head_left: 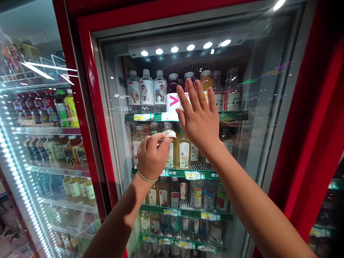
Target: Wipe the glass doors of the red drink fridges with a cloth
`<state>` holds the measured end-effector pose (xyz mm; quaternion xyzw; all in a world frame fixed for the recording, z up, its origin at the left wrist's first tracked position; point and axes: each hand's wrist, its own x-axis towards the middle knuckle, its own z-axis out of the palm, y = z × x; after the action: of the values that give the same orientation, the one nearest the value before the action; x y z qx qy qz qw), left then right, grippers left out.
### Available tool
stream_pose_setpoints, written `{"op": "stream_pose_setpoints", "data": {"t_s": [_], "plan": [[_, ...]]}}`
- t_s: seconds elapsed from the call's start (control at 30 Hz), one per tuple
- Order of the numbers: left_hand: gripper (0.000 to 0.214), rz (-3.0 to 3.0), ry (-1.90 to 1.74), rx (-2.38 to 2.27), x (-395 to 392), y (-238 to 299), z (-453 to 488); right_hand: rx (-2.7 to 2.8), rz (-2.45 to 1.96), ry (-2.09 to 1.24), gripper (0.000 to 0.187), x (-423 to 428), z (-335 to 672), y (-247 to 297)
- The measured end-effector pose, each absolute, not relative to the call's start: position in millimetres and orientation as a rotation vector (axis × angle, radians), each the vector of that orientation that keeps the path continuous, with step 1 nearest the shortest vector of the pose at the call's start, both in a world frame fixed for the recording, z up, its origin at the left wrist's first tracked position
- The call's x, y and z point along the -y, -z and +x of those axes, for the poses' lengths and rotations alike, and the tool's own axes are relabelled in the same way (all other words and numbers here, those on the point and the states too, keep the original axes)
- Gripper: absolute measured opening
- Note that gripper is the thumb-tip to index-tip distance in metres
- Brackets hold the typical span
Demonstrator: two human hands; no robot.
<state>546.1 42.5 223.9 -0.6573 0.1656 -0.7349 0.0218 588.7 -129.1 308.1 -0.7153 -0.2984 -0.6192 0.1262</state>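
Note:
My right hand (199, 120) is open, its palm toward the glass door (258, 150) of a drinks fridge and its fingers stretched upward. It looks pressed flat on the glass, though exact contact is hard to tell. Lower and to the left, my left hand (152, 154) is closed around a white ring-shaped roll (170, 134), perhaps tape, whose rim shows above the thumb. A thin band (146, 178) circles the left wrist. Behind the glass, partly covered by my hands, are tiger-label water bottles (146, 89) and tea bottles (184, 152).
A red frame (94, 107) surrounds the closed door. Green shelf edges (209, 174) carry price tags inside. To the left stands another lit fridge (45, 129) with bottles and cups on its shelves. Ceiling lights reflect in the glass.

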Motion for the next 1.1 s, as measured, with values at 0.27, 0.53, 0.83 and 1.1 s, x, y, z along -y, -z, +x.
{"op": "stream_pose_setpoints", "data": {"t_s": [0.27,0.53,0.83,1.1], "plan": [[0.017,-2.043,2.428,-0.494,-62,-233,552,0.827,-2.067,1.825,0.059,125,586,-312],[0.015,-2.030,2.356,-0.564,-60,-220,547,0.876,-2.101,1.823,0.069,100,581,-282],[0.010,-2.038,2.343,-0.424,-91,-234,533,0.802,-2.168,1.795,0.073,99,581,-278],[0.011,-2.055,2.375,-0.456,-91,-230,536,0.793,-2.135,1.809,0.066,97,580,-277]]}}
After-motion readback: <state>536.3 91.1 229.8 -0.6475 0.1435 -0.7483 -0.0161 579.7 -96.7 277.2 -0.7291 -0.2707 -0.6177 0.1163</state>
